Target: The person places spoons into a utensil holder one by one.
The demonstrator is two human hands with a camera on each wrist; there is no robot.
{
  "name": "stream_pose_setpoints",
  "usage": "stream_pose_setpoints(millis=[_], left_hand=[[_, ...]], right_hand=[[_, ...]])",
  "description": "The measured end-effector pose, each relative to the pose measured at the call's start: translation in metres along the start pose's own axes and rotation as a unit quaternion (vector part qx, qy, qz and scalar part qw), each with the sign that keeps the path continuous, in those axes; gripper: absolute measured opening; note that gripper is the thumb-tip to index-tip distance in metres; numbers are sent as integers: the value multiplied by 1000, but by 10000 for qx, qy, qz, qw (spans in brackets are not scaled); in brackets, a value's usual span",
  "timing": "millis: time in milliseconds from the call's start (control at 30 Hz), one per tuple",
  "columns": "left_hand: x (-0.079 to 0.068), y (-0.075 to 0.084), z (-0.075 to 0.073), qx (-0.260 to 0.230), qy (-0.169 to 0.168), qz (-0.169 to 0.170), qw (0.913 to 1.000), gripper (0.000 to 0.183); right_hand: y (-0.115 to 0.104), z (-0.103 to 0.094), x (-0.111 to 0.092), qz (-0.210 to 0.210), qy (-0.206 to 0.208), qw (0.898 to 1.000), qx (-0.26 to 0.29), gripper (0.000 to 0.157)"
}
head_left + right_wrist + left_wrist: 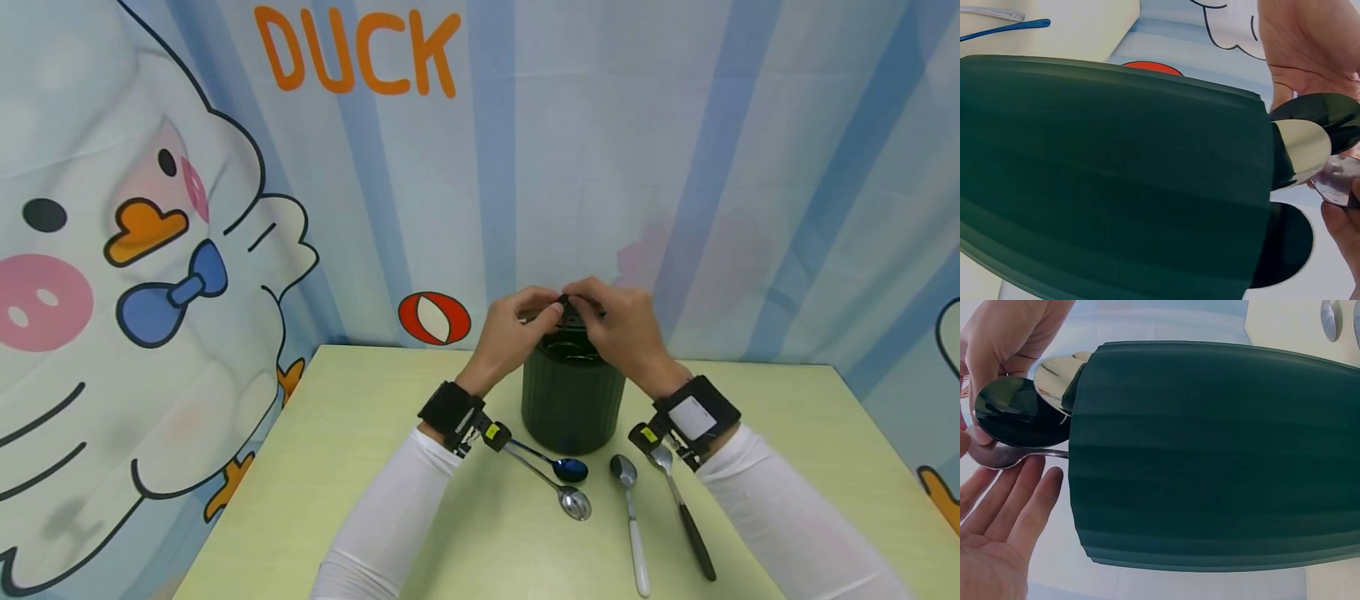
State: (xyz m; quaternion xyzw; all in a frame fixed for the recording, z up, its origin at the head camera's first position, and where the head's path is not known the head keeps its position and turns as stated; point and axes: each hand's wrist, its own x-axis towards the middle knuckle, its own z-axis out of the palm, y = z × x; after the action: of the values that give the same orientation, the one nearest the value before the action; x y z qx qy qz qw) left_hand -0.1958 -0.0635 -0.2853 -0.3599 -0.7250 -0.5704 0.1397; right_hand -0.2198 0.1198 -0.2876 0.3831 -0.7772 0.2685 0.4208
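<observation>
A dark green ribbed canister (573, 400) stands upright on the table between my forearms, with spoon bowls showing above its rim. My left hand (517, 333) and right hand (622, 329) meet over its mouth, fingertips together. Both hands pinch the bowl of a silver spoon (999, 456), whose handle runs down into the canister. Close by, a dark shiny spoon (1019, 415) and a pale reflective spoon (1054, 378) stick out of the same mouth. Another dark spoon bowl (1286, 245) shows at the rim in the right wrist view. The handles inside are hidden by the canister wall.
On the pale yellow table (375, 417), a blue spoon (572, 471) and a silver spoon (575, 502) lie in front of the canister. A white-handled spoon (636, 546) and a black-handled spoon (696, 533) lie to the right. A printed curtain (585, 150) hangs behind.
</observation>
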Motion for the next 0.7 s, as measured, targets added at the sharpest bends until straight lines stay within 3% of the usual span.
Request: stream_pose_setpoints(millis=[200,467,700], left_hand=[[-2,2,2,522,339,176,9979,20],[0,-7,6,720,380,423,9958,15],[3,-52,9,957,316,443,9939,16]], right_hand=[[1,3,-7,201,-108,9997,93,12],[2,6,-14,202,-238,9993,223,12],[1,7,-21,228,-269,9993,76,10]])
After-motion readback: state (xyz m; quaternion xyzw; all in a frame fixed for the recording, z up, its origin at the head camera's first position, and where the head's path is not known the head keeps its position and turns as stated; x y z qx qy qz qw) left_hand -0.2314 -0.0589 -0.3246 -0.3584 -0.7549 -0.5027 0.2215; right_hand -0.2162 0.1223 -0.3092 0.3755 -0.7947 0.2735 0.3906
